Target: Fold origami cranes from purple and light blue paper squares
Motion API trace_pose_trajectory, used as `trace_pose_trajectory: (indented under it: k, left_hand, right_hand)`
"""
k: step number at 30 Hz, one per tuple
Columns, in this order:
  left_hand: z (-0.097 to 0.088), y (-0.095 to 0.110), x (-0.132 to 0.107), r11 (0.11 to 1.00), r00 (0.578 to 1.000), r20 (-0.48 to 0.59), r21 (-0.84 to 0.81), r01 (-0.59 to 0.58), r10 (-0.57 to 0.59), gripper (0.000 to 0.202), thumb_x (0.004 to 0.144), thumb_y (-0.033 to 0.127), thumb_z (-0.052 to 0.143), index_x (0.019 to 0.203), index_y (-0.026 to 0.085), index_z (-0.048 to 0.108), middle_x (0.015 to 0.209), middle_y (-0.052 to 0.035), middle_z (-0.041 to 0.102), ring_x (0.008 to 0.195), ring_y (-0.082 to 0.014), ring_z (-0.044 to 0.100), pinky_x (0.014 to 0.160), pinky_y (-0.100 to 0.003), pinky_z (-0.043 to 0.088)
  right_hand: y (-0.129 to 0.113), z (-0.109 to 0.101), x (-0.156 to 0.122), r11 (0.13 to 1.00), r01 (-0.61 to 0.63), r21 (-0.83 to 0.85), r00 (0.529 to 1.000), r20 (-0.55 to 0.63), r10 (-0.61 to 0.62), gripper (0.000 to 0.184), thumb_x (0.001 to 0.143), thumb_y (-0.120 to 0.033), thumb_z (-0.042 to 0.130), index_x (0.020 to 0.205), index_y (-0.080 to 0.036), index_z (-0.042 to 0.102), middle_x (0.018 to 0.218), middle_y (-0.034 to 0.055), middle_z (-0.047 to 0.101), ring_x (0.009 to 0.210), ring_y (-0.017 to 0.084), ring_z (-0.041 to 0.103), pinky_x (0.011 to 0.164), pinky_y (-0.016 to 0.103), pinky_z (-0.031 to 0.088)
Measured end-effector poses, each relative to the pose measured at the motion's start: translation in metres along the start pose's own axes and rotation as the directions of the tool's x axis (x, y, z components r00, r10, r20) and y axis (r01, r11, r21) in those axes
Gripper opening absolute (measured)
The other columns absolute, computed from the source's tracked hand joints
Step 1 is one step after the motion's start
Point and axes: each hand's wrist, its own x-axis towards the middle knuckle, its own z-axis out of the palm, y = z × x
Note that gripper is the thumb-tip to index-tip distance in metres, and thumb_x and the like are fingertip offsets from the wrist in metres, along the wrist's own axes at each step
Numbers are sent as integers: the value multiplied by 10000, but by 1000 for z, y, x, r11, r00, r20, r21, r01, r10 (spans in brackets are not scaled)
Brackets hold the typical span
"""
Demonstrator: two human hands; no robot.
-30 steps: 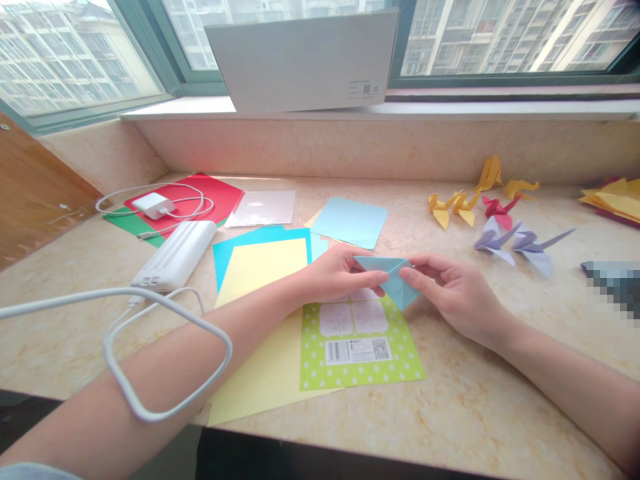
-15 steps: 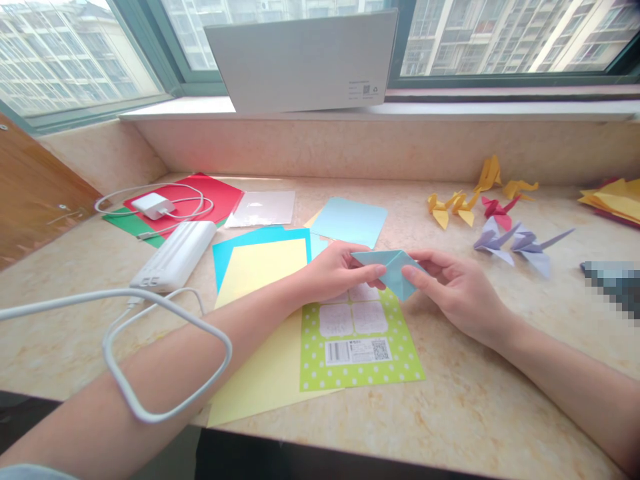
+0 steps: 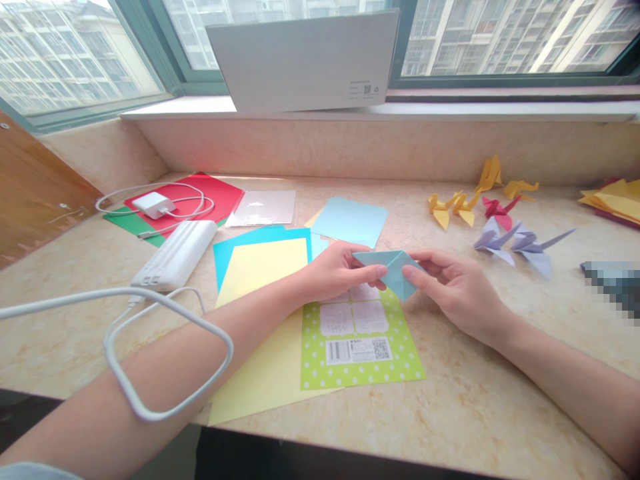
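Note:
A light blue piece of folded origami paper (image 3: 397, 270) is held up between both hands, with creases and a downward point showing. My left hand (image 3: 340, 270) pinches its left end, thumb across the front. On the right edge, my right hand (image 3: 447, 283) grips it between thumb and fingers. Below the hands lies a green polka-dot card (image 3: 363, 377) with a barcode label, overlapping pale yellow sheets (image 3: 260, 373). Just behind them is a flat light blue square sheet (image 3: 353, 220).
Folded yellow, red and lilac cranes (image 3: 500, 237) stand at right. To the left are a white power bank (image 3: 175, 257), a charger (image 3: 154, 205) on red paper (image 3: 215, 193), and a white cable (image 3: 145, 417) looping over my left forearm. A white box (image 3: 305, 63) leans against the window.

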Motion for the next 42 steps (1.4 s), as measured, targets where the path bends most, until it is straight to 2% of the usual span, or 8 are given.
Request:
trace_pose_trajectory:
  k: [30, 42]
  left_hand:
    - [2, 3, 0, 1000, 1000, -6, 16, 5, -5, 198, 881, 297, 675, 887, 102, 711, 811, -86, 734, 750, -141, 703, 716, -245, 555]
    - [0, -1, 0, 1000, 1000, 20, 11, -16, 15, 255, 882, 355, 672, 955, 114, 714, 879, -98, 740, 794, -155, 710, 750, -268, 565]
  right_hand:
    - [-4, -1, 0, 1000, -13, -10, 1000, 16, 13, 277, 906, -405, 646, 1136, -263, 710, 974, 11, 772, 853, 190, 712, 765, 302, 546]
    - [-4, 0, -1, 999, 2, -47, 1000, 24, -1, 276, 908, -428, 625, 1104, -256, 714, 976, 27, 773, 844, 221, 720, 785, 358, 569]
